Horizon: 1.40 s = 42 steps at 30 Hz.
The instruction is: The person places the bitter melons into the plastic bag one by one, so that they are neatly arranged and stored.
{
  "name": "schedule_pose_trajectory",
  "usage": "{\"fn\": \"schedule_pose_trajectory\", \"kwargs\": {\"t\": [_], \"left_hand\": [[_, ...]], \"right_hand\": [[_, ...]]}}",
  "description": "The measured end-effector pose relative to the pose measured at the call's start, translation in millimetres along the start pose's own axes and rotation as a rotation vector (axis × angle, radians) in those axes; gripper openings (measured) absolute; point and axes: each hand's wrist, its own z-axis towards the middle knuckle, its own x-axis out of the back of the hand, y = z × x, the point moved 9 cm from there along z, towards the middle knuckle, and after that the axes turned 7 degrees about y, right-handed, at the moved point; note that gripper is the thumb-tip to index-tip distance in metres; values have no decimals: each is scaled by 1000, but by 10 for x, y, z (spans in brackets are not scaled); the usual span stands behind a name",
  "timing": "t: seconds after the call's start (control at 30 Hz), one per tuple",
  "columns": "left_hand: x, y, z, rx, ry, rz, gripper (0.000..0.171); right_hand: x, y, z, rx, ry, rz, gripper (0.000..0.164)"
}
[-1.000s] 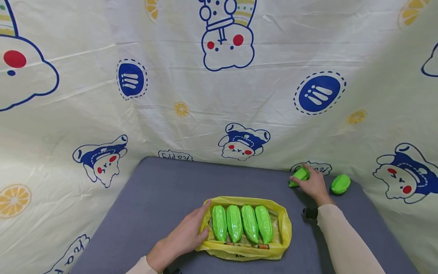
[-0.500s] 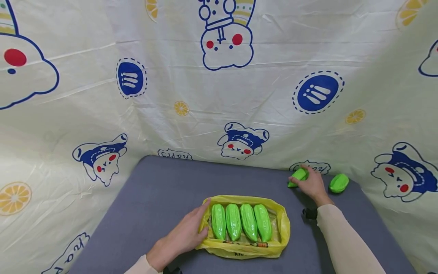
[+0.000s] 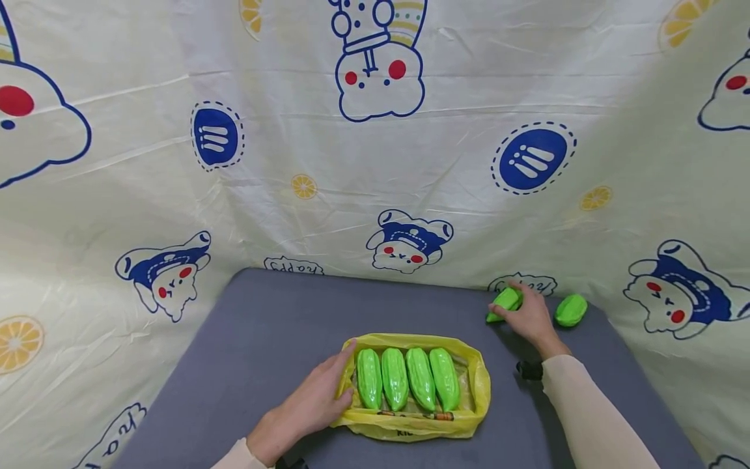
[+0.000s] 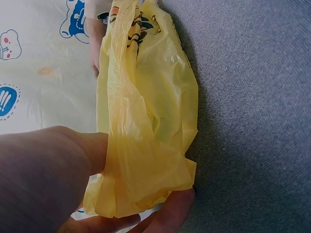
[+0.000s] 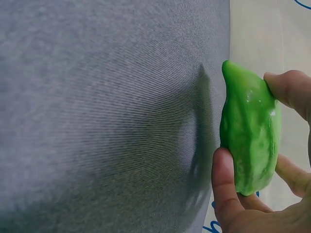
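My right hand (image 3: 532, 319) holds a ribbed green vegetable (image 5: 250, 128) with a pointed tip, at the back right of the table. In the right wrist view, thumb and fingers grip it from opposite sides, and its shadow falls on the cloth. A yellow plastic bag (image 3: 404, 431), its mouth spread wide, lies near the front of the table. Inside it several long green vegetables (image 3: 395, 379) sit side by side in a row. My left hand (image 3: 313, 398) grips the bag's left end. In the left wrist view its fingers (image 4: 177, 208) curl beneath the yellow plastic.
Another green vegetable (image 3: 571, 311) lies right of my right hand, by the table's back right corner. The table (image 3: 281, 326) has a grey cloth surface. A white printed sheet (image 3: 305, 143) hangs behind it and along both sides.
The head view has turned slightly right, so everything sits a little further left in it. Both hands keep their hold and their places on the table.
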Motion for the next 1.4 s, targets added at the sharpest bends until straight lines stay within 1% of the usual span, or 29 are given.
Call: {"fn": "schedule_pose_trajectory", "kwargs": {"t": [0.17, 0.33, 0.47, 0.7, 0.9, 1.0, 1.2, 1.4], "left_hand": [[21, 12, 2, -13, 10, 3, 90], [62, 11, 3, -11, 21, 10, 90], [90, 13, 0, -7, 32, 11, 91], [58, 35, -14, -8, 34, 19, 91], [54, 48, -28, -15, 50, 23, 92], [52, 53, -34, -15, 45, 21, 92], [26, 47, -34, -11, 13, 11, 92], [24, 57, -17, -26, 16, 25, 91]], "right_hand": [[32, -61, -58, 26, 0, -1, 96], [29, -115, -94, 41, -8, 4, 97], [48, -160, -136, 65, 0, 6, 96], [85, -202, -294, 71, 0, -2, 95], [85, -239, -390, 81, -12, 9, 94], [76, -242, -435, 83, -17, 11, 95], [77, -251, -524, 74, -18, 13, 96], [132, -291, -577, 77, -2, 3, 94]]}}
